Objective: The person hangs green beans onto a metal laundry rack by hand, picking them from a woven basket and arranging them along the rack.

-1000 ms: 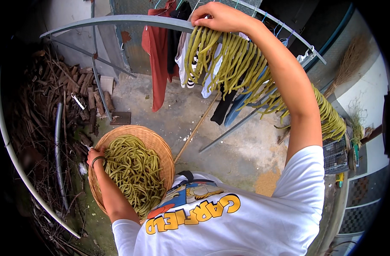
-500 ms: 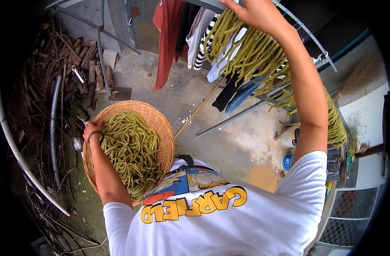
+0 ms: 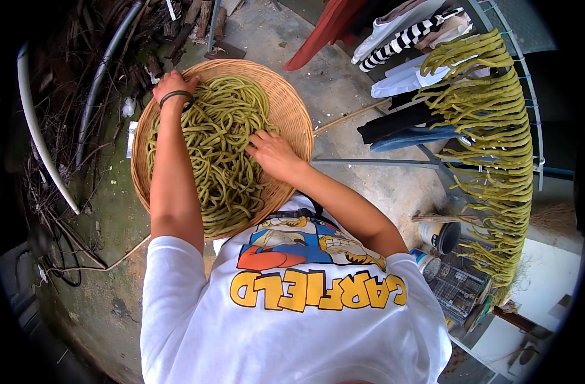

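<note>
A person's right hand [image 3: 273,153] reached into a wicker basket [image 3: 289,109] of green yardlong beans [image 3: 219,179], left of the frame's center. Half a second earlier that hand had been at the top of the frame, beside the hanging beans [image 3: 490,141]; its drop to the basket appeared to mark a turn from the hung row to the loose pile. Its fingers, slightly bent and loosely parted, touched the pile's right side; whether the tips had closed on a bean could not be told. The left hand [image 3: 175,85], a dark band [image 3: 177,96] on its wrist, was curled over the basket's upper-left rim, thumb inward, as it had been in the earlier views, apparently steadying the load.

The hanging beans lined the right of the frame in a dense row along a grey metal rail [image 3: 476,14], well apart from both hands. Just left of the row's upper part hung a black-and-white striped garment [image 3: 407,41] and a red garment [image 3: 324,32]. A wire cage [image 3: 458,288] stood at lower right.
</note>
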`<action>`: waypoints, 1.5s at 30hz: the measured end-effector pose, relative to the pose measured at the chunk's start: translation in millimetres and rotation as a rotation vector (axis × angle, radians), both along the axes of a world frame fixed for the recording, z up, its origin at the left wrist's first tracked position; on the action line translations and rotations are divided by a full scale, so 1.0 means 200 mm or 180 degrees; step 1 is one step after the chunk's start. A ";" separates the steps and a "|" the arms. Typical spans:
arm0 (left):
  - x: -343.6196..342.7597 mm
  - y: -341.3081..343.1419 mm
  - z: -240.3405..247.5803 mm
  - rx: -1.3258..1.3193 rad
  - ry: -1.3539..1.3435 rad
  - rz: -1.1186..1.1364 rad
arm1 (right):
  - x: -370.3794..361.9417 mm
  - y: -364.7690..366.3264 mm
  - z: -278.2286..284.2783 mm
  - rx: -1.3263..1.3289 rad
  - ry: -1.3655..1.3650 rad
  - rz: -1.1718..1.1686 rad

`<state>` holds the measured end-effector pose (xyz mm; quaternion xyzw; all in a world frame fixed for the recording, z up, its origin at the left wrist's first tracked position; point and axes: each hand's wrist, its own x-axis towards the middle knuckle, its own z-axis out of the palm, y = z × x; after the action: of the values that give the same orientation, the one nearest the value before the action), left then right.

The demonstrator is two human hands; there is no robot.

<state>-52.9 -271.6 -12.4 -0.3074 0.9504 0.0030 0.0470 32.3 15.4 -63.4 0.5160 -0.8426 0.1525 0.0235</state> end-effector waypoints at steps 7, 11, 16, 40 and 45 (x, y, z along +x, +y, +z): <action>0.01 -0.03 -0.01 0.0044 0.0025 0.0066 | -0.07 0.09 0.13 0.0449 -0.0520 0.0247; 0.00 -0.05 -0.04 0.0060 0.0005 0.0101 | -0.11 0.13 0.34 -0.0315 -0.1516 -0.0016; -0.02 -0.03 -0.03 0.0170 -0.0042 0.0097 | -0.13 0.15 0.51 -0.0801 -0.1760 -0.0363; -0.04 -0.04 -0.06 0.0052 0.0077 -0.0142 | -0.47 0.66 2.07 -0.3422 -0.1235 -0.0942; -0.02 -0.05 -0.04 0.0146 0.0069 -0.0076 | -0.79 0.97 2.22 -0.3501 -0.0333 -0.1748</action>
<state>-57.6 -281.9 -20.5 -0.2948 0.9542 0.0275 0.0437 -124.9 209.1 380.8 0.1843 -0.7426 0.5782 0.2832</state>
